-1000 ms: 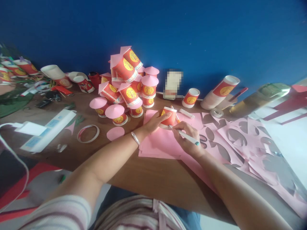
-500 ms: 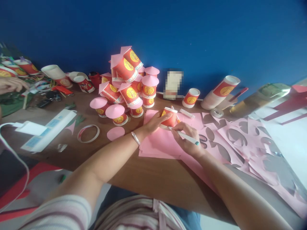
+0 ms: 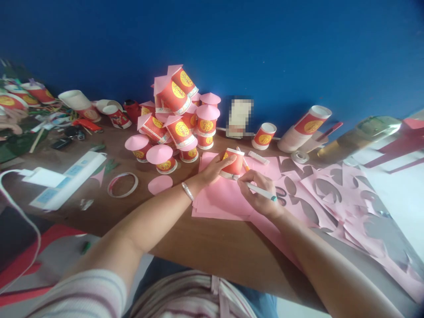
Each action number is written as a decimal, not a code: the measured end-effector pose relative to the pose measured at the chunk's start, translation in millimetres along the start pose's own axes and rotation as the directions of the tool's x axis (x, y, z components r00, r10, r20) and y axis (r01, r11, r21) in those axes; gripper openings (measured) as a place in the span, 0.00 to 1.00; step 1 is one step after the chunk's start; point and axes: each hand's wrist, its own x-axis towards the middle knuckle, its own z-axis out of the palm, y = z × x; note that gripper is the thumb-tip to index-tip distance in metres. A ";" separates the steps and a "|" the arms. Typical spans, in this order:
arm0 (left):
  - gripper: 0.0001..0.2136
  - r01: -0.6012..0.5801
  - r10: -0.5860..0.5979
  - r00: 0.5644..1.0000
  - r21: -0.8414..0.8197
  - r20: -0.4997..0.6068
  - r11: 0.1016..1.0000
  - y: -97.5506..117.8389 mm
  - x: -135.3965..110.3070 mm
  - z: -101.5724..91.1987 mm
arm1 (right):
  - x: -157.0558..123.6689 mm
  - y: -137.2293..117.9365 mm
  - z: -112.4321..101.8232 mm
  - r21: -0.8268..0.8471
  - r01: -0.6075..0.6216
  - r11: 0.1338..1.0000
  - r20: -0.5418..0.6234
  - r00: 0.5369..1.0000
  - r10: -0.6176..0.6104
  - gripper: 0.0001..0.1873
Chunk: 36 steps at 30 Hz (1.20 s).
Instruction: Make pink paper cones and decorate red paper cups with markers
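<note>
My left hand (image 3: 214,169) grips a red paper cup (image 3: 233,162) that stands upside down on a stack of pink paper (image 3: 221,198). My right hand (image 3: 258,192) pinches a white pen (image 3: 261,191) with a green end, its tip at the cup's base on the paper. A silver bracelet (image 3: 187,191) sits on my left wrist.
A pile of red cups with pink paper cone lids (image 3: 179,119) stands behind. A tape ring (image 3: 122,184), a pink paper disc (image 3: 160,184) and a white power strip (image 3: 68,179) lie left. Cut pink sheets (image 3: 347,198), scissors (image 3: 281,194) and a cup stack (image 3: 303,128) lie right. Another person's hand (image 3: 11,121) shows far left.
My hands and the cup have barely moved; the pen tip stays at the cup's rim. The other person's hand at far left came into view and then drew back a little.
</note>
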 end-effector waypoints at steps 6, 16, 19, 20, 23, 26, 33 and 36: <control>0.16 0.010 -0.010 1.000 -0.017 0.000 1.000 -1.3 -0.3 -0.6 | 0.9 -1.7 -2.4 -0.003 -0.027 1.000 -0.051 0.998 0.027 0.06; 0.15 0.008 -0.008 1.000 0.004 0.015 1.000 0.6 -1.0 0.0 | 1.5 0.5 0.0 0.024 -0.004 1.000 -0.035 0.999 0.005 0.05; 0.17 0.040 -0.040 0.999 0.008 0.002 0.999 3.2 -1.9 2.0 | 2.0 -0.1 -0.5 0.028 -0.038 0.999 -0.020 0.999 0.039 0.05; 0.17 0.049 -0.049 0.999 0.007 -0.002 0.999 4.0 -2.3 2.6 | 2.2 -0.4 -0.8 0.025 -0.051 0.998 -0.012 0.999 0.052 0.05; 0.18 0.068 -0.068 0.998 0.003 -0.012 0.998 6.2 -3.5 4.1 | 2.5 -0.8 -1.5 0.003 -0.076 0.997 -0.005 0.997 0.076 0.06; 0.18 0.071 -0.070 0.997 0.017 -0.023 0.997 7.5 -4.8 4.7 | 2.4 0.4 -1.1 -0.029 -0.077 0.997 -0.031 0.997 0.077 0.05; 0.19 0.114 -0.114 0.993 0.033 0.007 0.993 6.7 -4.4 3.2 | 2.1 2.9 -0.6 -0.064 -0.055 0.996 -0.080 0.996 0.049 0.05; 0.18 0.092 -0.092 0.996 0.036 0.003 0.995 5.7 -3.7 2.5 | 2.2 2.8 -1.2 -0.080 -0.057 0.995 -0.080 0.996 0.051 0.05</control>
